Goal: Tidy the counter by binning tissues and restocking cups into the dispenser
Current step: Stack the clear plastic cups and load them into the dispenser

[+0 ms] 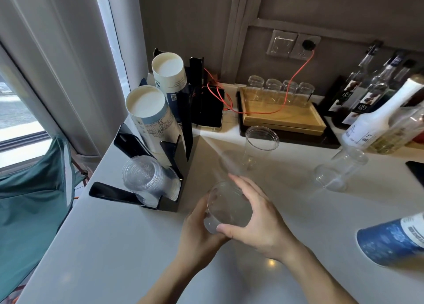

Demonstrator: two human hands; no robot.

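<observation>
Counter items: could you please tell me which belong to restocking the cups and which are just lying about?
For the job:
- clear cup held by left hand and right hand
- upright cup
- tipped cups
- blue cup
- dispenser

Lying about:
- tray of glasses
- bottles
- phone
- red cable

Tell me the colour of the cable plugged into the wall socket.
Red-orange: the cable runs from the wall socket down across the wooden tray. Head view.
</observation>
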